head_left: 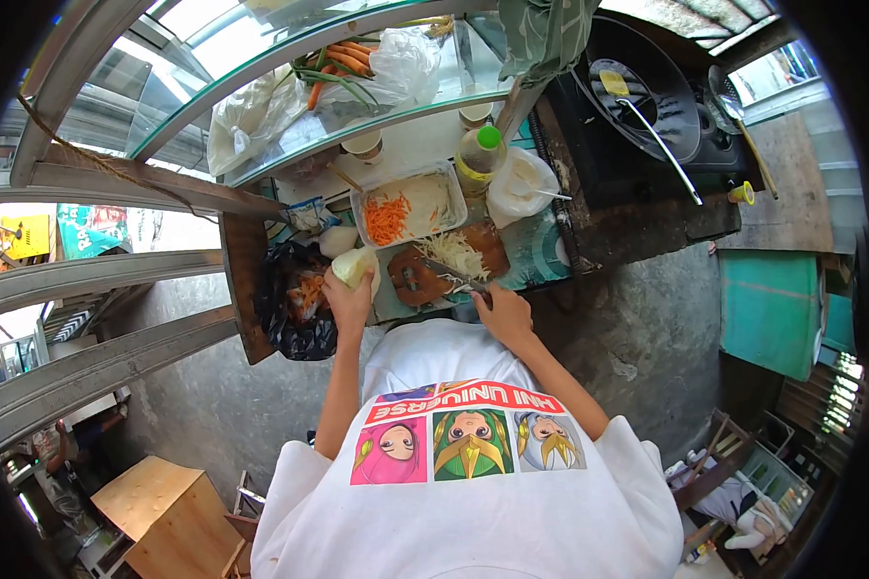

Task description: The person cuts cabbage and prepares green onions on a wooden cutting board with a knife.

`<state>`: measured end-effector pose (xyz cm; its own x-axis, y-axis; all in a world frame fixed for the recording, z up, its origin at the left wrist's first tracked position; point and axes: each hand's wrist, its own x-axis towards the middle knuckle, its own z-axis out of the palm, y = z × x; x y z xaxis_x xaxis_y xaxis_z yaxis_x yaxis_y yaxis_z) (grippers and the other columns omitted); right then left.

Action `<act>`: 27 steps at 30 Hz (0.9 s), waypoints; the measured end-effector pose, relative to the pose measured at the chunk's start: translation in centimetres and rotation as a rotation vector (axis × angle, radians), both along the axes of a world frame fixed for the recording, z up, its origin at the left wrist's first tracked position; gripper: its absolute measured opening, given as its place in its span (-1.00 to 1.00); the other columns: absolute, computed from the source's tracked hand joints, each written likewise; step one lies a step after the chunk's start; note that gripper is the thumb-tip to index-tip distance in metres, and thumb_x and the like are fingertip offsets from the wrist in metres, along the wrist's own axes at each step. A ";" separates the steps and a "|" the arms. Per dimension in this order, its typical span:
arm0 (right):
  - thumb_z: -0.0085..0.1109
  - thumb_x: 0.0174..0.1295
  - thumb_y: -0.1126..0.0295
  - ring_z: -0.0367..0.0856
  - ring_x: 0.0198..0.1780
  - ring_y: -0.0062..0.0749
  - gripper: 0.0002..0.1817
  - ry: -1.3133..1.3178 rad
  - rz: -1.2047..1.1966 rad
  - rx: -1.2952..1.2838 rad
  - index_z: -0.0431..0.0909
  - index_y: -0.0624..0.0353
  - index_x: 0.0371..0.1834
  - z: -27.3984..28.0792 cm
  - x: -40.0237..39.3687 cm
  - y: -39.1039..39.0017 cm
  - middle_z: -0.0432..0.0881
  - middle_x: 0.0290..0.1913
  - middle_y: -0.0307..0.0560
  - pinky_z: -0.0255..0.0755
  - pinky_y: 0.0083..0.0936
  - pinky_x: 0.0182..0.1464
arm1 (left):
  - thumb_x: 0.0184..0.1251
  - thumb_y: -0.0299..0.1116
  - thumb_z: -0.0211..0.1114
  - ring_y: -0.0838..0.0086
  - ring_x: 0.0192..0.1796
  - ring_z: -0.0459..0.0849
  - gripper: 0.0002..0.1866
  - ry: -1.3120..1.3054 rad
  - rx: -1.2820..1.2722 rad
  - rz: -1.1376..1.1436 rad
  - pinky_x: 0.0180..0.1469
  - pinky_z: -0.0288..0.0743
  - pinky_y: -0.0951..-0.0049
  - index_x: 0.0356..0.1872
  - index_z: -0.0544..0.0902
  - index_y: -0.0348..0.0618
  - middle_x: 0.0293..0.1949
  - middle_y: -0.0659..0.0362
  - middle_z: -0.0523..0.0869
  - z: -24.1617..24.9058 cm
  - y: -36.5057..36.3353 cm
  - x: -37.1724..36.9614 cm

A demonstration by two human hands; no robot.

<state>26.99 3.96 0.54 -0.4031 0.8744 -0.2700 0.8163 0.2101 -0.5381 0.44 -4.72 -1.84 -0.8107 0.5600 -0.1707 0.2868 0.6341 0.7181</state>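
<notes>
My left hand is closed around a pale cabbage piece, held up at the left end of a brown wooden cutting board. In my right hand is the handle of a knife, its blade lying low over the board and pointing left. Shredded cabbage is heaped on the board just beyond the blade. Behind the board is a white rectangular tub, with shredded carrot in its left part. A whitish rounded vegetable sits beside the cabbage piece.
A black plastic bag with orange peelings hangs open at the left. Behind the board stand a green-capped bottle and a white bag. Carrots lie on the glass shelf above. A wok with a spatula rests on the stove at right.
</notes>
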 end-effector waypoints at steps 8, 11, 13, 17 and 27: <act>0.08 0.22 0.05 0.61 -0.43 0.02 -0.61 0.016 0.005 -0.043 0.53 0.21 -0.46 0.2 -0.2 -0.2 0.62 -0.51 0.06 0.44 -0.17 -0.34 | -0.07 -0.10 0.47 -0.13 0.09 0.42 -0.18 0.031 -0.180 -0.014 0.16 0.32 0.14 0.15 0.30 -0.40 0.06 -0.30 0.38 0.0 1.1 0.9; 0.09 0.22 0.05 0.61 -0.44 0.02 -0.60 0.025 -0.002 -0.046 0.53 0.21 -0.46 0.1 0.0 0.0 0.61 -0.53 0.06 0.44 -0.17 -0.35 | -0.08 -0.11 0.47 -0.09 0.09 0.43 -0.21 0.040 -0.173 -0.037 0.14 0.33 0.14 0.12 0.36 -0.40 0.05 -0.28 0.41 0.0 0.6 1.0; 0.09 0.22 0.05 0.61 -0.44 0.02 -0.60 0.035 -0.019 -0.050 0.53 0.21 -0.46 0.6 0.3 0.3 0.61 -0.53 0.06 0.44 -0.18 -0.36 | -0.07 -0.10 0.46 -0.11 0.09 0.45 -0.22 0.047 -0.197 -0.083 0.13 0.36 0.12 0.13 0.35 -0.35 0.06 -0.25 0.41 1.9 -0.1 0.9; 0.07 0.22 0.08 0.62 -0.37 0.05 -0.63 0.009 -0.039 -0.130 0.53 0.21 -0.41 1.3 0.8 0.8 0.63 -0.46 0.09 0.44 -0.13 -0.28 | -0.12 -0.20 0.52 0.09 0.02 0.55 -0.29 -0.027 -0.085 -0.224 0.08 0.43 0.21 0.08 0.43 -0.31 -0.02 -0.10 0.51 6.7 -0.9 -1.0; 0.09 0.21 0.05 0.61 -0.41 0.01 -0.61 0.043 0.040 -0.060 0.53 0.20 -0.45 0.8 0.2 0.8 0.61 -0.51 0.07 0.43 -0.15 -0.34 | 0.09 -0.42 0.44 0.45 0.00 0.63 -0.37 -0.135 0.781 -0.380 0.03 0.55 0.47 0.22 0.41 -0.24 0.03 0.09 0.61 19.5 15.8 -1.1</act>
